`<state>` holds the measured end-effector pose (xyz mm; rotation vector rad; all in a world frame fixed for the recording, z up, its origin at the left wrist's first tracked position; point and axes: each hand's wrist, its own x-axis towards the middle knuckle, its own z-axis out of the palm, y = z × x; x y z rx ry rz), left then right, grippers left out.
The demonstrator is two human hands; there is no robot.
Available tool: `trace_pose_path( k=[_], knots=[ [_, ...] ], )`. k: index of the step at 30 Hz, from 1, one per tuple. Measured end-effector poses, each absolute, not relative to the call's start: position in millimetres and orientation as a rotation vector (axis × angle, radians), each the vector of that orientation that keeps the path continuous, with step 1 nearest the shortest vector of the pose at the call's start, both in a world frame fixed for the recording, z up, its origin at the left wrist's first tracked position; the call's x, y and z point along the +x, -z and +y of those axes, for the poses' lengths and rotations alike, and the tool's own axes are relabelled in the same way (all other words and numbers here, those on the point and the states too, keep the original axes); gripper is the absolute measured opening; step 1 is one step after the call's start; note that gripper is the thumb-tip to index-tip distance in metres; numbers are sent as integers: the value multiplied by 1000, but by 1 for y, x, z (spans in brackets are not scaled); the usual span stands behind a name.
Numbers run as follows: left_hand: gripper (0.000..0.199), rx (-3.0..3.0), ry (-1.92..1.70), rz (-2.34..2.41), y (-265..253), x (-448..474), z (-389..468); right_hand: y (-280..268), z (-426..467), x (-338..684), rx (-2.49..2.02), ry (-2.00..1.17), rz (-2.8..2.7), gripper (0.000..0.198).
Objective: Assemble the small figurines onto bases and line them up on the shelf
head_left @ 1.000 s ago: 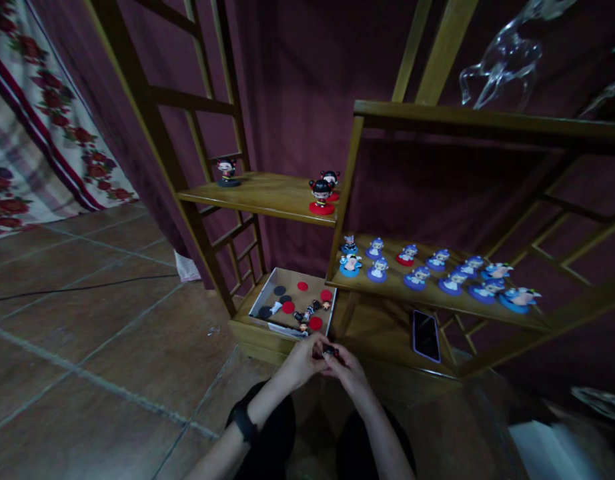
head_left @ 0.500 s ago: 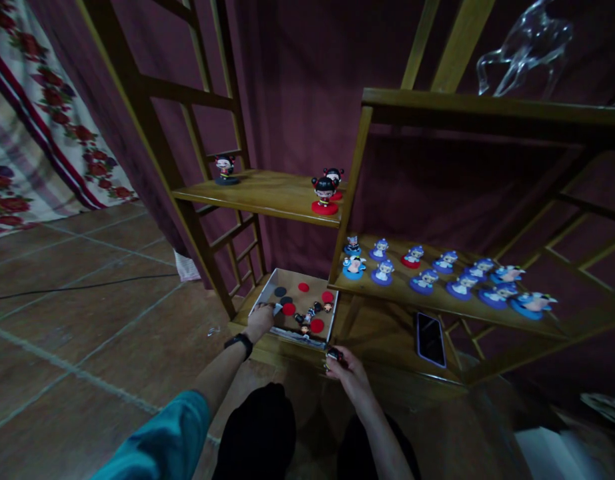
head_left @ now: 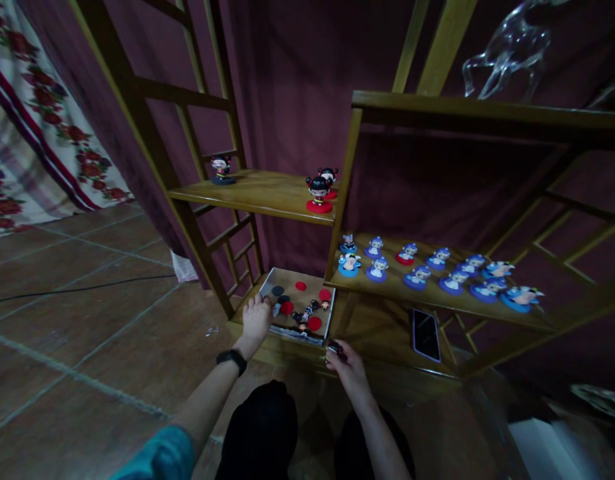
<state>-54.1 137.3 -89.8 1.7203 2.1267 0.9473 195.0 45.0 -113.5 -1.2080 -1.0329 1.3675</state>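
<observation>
Left hand (head_left: 256, 319): fingers curled, tips at the left wall of the box (head_left: 315, 283). Opening between them hidden by the back of the hand; cannot tell if anything is held.

Right hand (head_left: 346, 363): thumb and fingers closed on 1 dark-haired figure (head_left: 334, 348), no gap visible. This figure sits at the right fingertips, just outside the near right corner of the box.

Past the left fingertips: a white piece (head_left: 276, 309), then 2 dark discs (head_left: 278, 291) deeper in. Farther right: 4 red discs (head_left: 314, 323) and some loose figures (head_left: 306, 313) lying close together, count unclear.

Risks, judged:
1. Drop. The figure is small and only partly covered by the fingers; a loosened pinch could let it fall outside the box, toward the floor.
2. Box shift. Left fingers lie against its wall; a snag or sideways pull could drag it or jostle the contents.
3. Mix-up. Dark discs near the left fingers appear to overlap; a blind pinch might take the wrong piece, or 2.
4. Knock. Above the right fingers, a red-based figure (head_left: 318, 190) stands near the shelf (head_left: 272, 190) edge; a careless lift could tip it.
</observation>
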Motion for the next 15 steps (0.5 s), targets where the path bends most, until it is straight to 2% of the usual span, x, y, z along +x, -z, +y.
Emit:
trace_pose_path(
  k=[3,9,15],
  knots=[
    [26,1081,-1317,1620,73,-43,113,110,43,195,-1165,-1390,-957,37],
    [18,413,-1273,715,66,-5,57,99,34,193,-1009,-1443,-768,33],
    [24,331,-1186,513,73,19,19,92,20,188,-846,-1432,-666,28]
  ],
)
